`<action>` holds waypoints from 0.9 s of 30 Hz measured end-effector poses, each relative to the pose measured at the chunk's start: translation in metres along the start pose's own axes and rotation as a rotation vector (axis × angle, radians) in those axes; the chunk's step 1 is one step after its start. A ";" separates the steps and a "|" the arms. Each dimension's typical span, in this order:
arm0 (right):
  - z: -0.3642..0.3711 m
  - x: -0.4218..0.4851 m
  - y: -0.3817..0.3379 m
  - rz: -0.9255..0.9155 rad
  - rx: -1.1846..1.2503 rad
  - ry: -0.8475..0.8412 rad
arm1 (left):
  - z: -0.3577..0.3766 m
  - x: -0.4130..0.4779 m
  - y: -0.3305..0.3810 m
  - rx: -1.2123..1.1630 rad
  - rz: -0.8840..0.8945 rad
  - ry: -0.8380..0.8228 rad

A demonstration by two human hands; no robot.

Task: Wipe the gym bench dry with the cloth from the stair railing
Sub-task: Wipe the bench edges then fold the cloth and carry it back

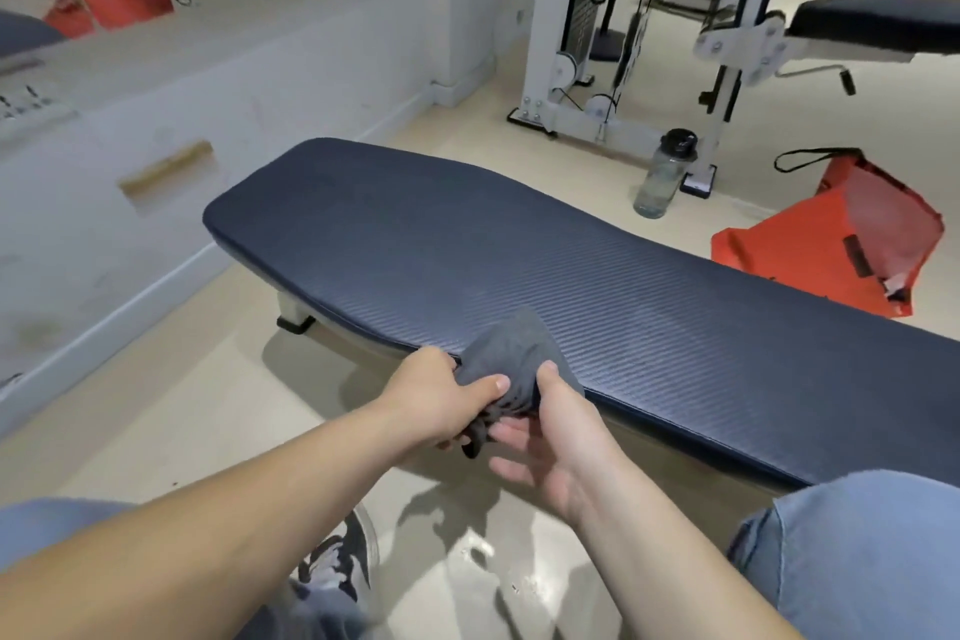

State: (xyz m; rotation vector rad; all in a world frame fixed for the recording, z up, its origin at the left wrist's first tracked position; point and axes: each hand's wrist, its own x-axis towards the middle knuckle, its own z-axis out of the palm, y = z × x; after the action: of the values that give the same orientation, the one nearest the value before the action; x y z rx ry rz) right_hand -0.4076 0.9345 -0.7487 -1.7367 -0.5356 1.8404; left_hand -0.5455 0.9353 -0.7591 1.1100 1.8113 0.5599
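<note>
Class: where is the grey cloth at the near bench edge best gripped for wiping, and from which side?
Grip the cloth at its bunched lower end, from the near side of the bench, where the left hand and right hand hold it; the upper part probably stays free to wipe.

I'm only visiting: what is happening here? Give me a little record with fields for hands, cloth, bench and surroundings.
Bench: dark blue, padded, flat
Cloth: dark grey, bunched, at the bench's near edge
Left hand: grips the cloth
Right hand: thumb pinches the cloth
Beyond the bench: water bottle and red bag on the floor
</note>
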 end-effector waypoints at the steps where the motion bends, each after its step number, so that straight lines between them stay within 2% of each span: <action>1: -0.005 -0.003 -0.001 -0.009 -0.089 0.002 | -0.003 0.003 -0.001 0.072 0.032 0.020; 4: -0.005 -0.011 -0.005 -0.022 -0.330 -0.007 | -0.018 0.004 -0.004 0.288 0.103 0.136; 7: 0.014 -0.014 -0.013 -0.059 -0.476 -0.059 | -0.046 0.007 -0.012 0.367 0.141 0.269; 12: 0.053 -0.020 -0.036 -0.207 -0.579 -0.173 | -0.114 0.015 -0.036 0.380 0.108 0.550; 15: 0.065 -0.018 -0.056 -0.307 -0.640 -0.214 | -0.132 0.020 -0.031 0.372 0.234 0.629; 18: 0.060 -0.011 -0.081 -0.382 -0.706 -0.206 | -0.133 0.031 -0.013 0.275 0.269 0.703; 20: 0.050 -0.004 -0.095 -0.436 -0.749 -0.179 | -0.121 0.038 -0.004 0.194 0.235 0.684; 21: 0.045 0.000 -0.101 -0.461 -0.761 -0.165 | -0.110 0.041 0.000 0.265 0.215 0.638; 24: 0.030 0.013 -0.112 -0.510 -0.765 -0.147 | -0.073 0.046 0.002 0.764 0.285 0.418; 27: 0.019 0.027 -0.113 -0.533 -0.719 -0.167 | -0.082 0.058 -0.003 0.901 0.356 0.365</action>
State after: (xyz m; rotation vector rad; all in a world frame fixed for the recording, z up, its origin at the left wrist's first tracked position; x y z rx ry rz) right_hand -0.4133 1.0402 -0.6977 -1.6055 -1.7067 1.4878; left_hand -0.6289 0.9909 -0.7485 2.0660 2.2708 0.1135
